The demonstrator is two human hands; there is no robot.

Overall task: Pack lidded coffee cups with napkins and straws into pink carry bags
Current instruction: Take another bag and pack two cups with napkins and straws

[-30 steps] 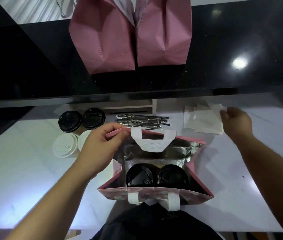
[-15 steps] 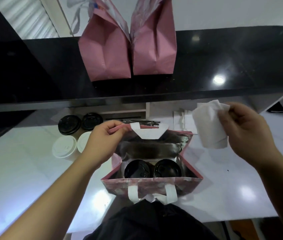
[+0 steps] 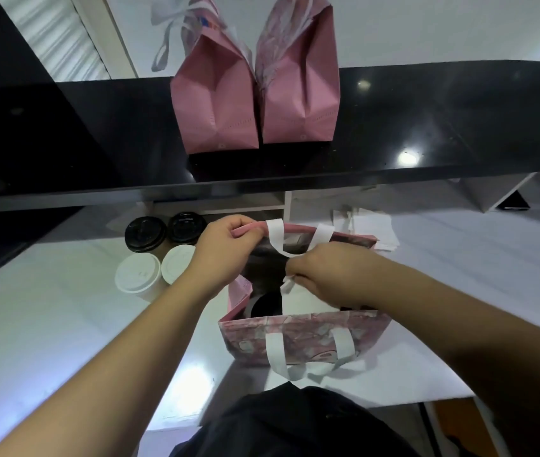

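Spare lidded cups (image 3: pixel 159 255): standing left of the bag. Your left hand (image 3: pixel 225 252): pinched on the open pink bag's (image 3: pixel 298 334) far rim. Your right hand (image 3: pixel 328 272): closed on a white napkin (image 3: pixel 298 300), lowering inside. Risk: the napkin snagging on the handle loop and bunching above the cup lids.

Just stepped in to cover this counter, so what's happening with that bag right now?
A person is packing the open pink carry bag on the white counter. The left hand holds its far rim open while the right hand lowers a white napkin in over a black-lidded cup. Four more lidded cups wait to the left, and two closed pink bags stand on the black ledge.
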